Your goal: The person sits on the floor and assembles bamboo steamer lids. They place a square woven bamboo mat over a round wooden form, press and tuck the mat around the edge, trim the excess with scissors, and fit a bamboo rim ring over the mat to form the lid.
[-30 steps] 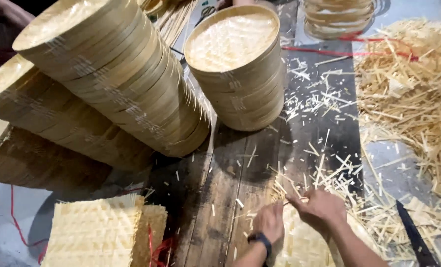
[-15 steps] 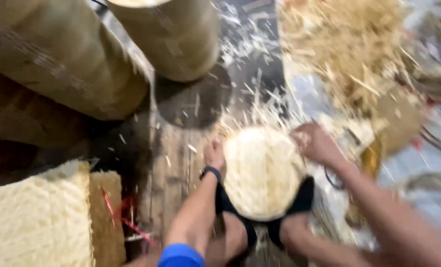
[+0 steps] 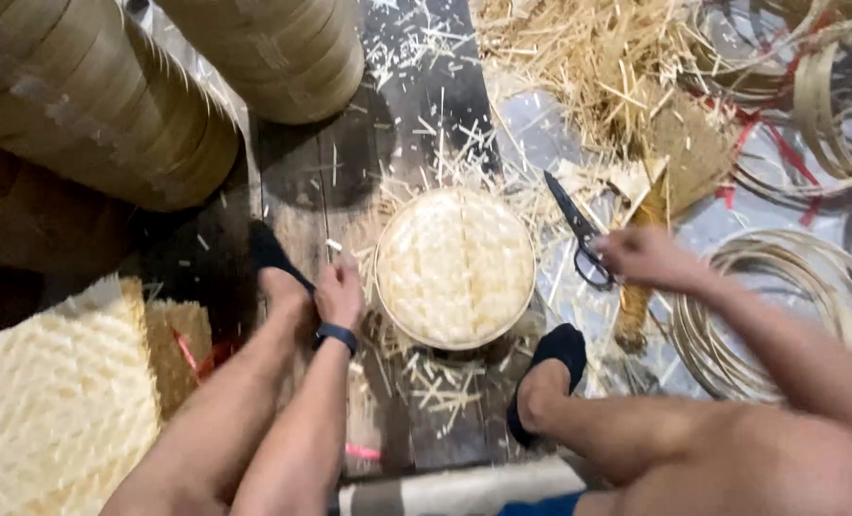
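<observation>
Right hand (image 3: 647, 258) moved off round woven tray (image 3: 455, 268), now closing on scissors (image 3: 579, 234); left hand (image 3: 340, 294) loosely steadies rim; stray ends untrimmed

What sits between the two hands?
In the head view, a round woven bamboo tray lies between the left hand and the right hand, which is at the scissors.

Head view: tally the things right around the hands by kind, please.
Round woven bamboo tray: 1
Black scissors: 1
Hands: 2, left hand and right hand
Feet in black socks: 2, and
Total: 6
</observation>
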